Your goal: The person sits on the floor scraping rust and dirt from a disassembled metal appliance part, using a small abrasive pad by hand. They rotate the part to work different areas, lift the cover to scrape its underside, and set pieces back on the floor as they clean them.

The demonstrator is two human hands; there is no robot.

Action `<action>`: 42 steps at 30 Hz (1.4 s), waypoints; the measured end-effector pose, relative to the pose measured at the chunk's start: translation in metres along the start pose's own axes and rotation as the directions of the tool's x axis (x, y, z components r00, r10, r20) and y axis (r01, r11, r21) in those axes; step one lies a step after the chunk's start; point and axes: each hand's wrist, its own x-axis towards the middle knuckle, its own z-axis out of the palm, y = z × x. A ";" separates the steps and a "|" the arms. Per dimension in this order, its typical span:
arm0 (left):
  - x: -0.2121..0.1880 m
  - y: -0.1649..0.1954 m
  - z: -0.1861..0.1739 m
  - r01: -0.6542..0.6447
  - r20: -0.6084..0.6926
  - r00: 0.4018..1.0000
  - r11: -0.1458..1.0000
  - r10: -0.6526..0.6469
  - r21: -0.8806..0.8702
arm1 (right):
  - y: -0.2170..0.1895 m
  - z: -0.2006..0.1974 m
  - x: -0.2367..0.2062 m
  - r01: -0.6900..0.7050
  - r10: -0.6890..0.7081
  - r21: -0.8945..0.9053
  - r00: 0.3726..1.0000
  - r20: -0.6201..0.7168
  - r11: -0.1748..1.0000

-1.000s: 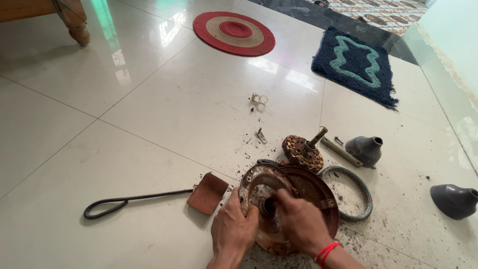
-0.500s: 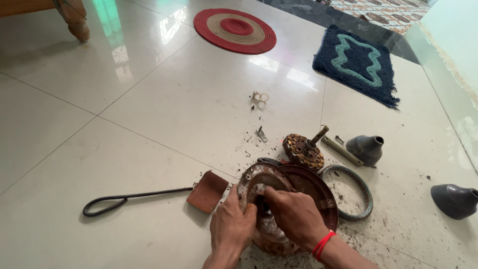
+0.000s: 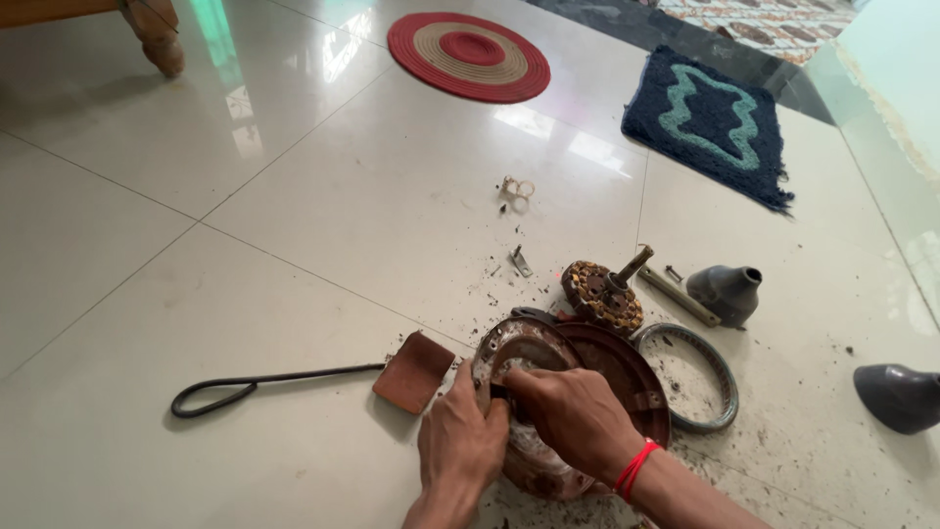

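I observe both hands on the rusty motor housing [image 3: 548, 392]: left hand [image 3: 460, 446] fingers grip its rim, right hand [image 3: 573, 416] fingers close inside it. Wound stator [image 3: 600, 294] at one o'clock.

You are looking down at a glossy cream tiled floor [image 3: 245, 255] with thin dark grout lines, bright with window light reflected near the top. A round red and beige woven mat [image 3: 468, 55] lies at the far side, and a dark blue shaggy rug with a teal wavy outline [image 3: 711, 120] to its right. A carved wooden furniture leg [image 3: 157, 37] stands at the top left.
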 end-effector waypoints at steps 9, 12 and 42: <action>0.004 0.000 -0.004 -0.043 0.001 0.999 0.991 0.044 0.124 | 0.007 0.010 0.006 -0.411 0.395 0.023 0.889 0.232 0.911; 0.008 -0.005 -0.004 0.086 0.045 0.995 0.987 -0.093 0.137 | 0.007 0.006 0.004 -0.155 0.154 0.002 0.982 0.110 0.988; 0.004 -0.009 -0.041 -0.151 -0.392 0.920 0.908 -0.016 -0.391 | -0.010 0.015 -0.069 -0.670 0.515 0.377 0.737 0.438 0.639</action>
